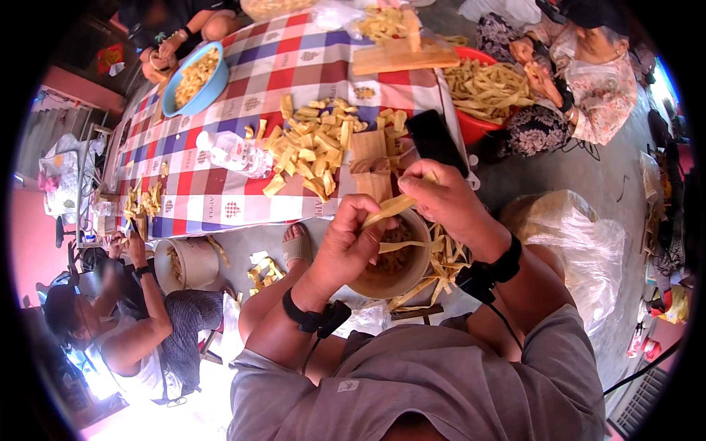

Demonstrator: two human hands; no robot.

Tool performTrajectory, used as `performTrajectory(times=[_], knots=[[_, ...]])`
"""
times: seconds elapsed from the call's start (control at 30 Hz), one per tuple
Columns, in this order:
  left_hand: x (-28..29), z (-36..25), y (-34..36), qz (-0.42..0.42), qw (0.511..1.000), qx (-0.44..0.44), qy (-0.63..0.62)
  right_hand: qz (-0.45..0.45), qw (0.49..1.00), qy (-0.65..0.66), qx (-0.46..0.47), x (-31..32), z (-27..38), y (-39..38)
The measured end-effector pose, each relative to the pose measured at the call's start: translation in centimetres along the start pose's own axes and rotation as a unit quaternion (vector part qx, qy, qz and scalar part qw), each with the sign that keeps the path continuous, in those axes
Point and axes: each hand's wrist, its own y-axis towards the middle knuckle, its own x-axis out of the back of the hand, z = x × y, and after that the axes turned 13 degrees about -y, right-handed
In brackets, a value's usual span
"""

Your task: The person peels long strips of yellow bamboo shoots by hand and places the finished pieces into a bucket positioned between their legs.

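Observation:
My left hand (357,235) and my right hand (430,191) grip a long, flat, pale-yellow strip (390,208) between them, above a cream bucket (403,281) partly filled with pieces. Another loose strip hangs across the bucket's mouth, and more strips (446,268) lie at its right side. Beyond my hands, wooden blocks (370,154) stand at the table edge beside a black phone (434,140). A heap of short yellow pieces (316,143) lies on the checked cloth, with a clear plastic bottle (235,156) to its left.
Co-workers sit at left (147,338), upper left (187,22) and upper right (596,88) around the checked table (265,66). A blue basin (176,99), red tub (478,126), wooden board (404,59), white bucket (198,261) and large clear plastic bag (566,250) surround me.

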Motion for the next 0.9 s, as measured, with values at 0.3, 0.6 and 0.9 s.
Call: performTrajectory(times=[0.3,0.6,0.9], knots=[[2.1,0.1,0.0,-0.037,0.947,-0.173,0.269,0.19,0.964,0.123,-0.136,1.4,0.6,-0.5],[1.8,-0.8,0.2,0.045,0.879,-0.224,0.418,0.231,0.913,0.316,-0.111,0.3,-1.0,-0.6],[1.9,1.0,-0.2,-0.023,0.976,-0.155,0.153,0.124,0.989,0.044,0.071,-2.7,-0.5,-1.8]])
